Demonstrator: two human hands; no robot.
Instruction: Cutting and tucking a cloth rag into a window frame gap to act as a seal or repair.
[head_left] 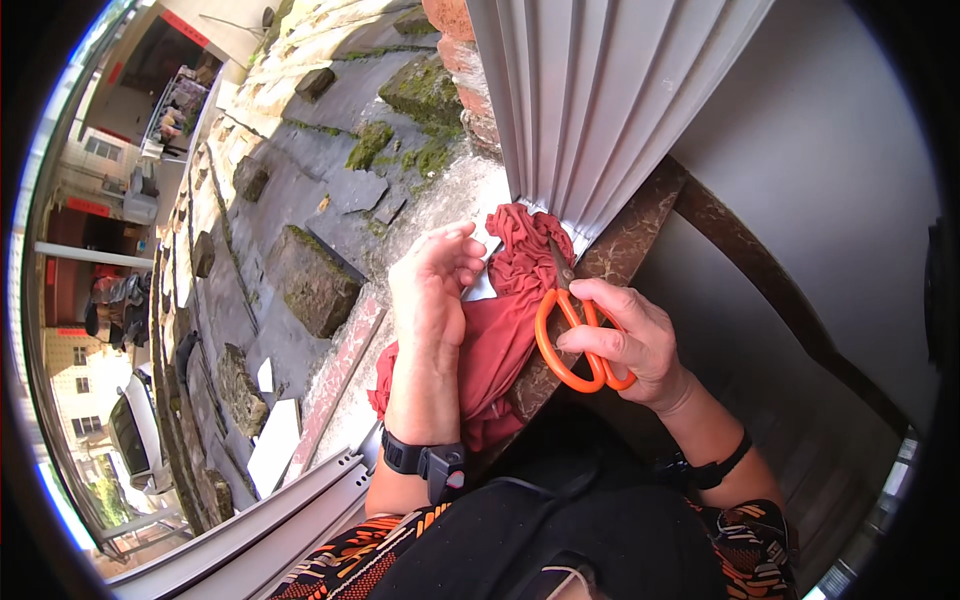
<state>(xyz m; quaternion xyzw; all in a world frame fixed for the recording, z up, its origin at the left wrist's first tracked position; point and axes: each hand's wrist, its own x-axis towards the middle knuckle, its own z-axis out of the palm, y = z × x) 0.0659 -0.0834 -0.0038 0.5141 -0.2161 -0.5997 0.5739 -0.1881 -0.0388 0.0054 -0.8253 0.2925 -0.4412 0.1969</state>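
Observation:
A crumpled reddish cloth (498, 335) is draped over the sill, its upper end gathered into a bunch of folds against the ribbed panel. My right hand (640, 345) grips a pair of scissors with orange loop handles (545, 340). Their dark blades lie against the right side of the bunched folds, and the tips are hard to make out. My left hand (428, 290) is beside the cloth on its left, palm turned inward and fingers loosely curled. I see nothing held in it. The left forearm covers part of the cloth.
A ribbed silvery panel (600, 90) rises beyond the cloth. Brown marbled stone (640, 225) edges the sill, and a metal track (260, 540) runs at lower left. Outside lie paving, mossy stone blocks (310, 285) and white slabs (275, 445); a parked car (145, 430) stands far left.

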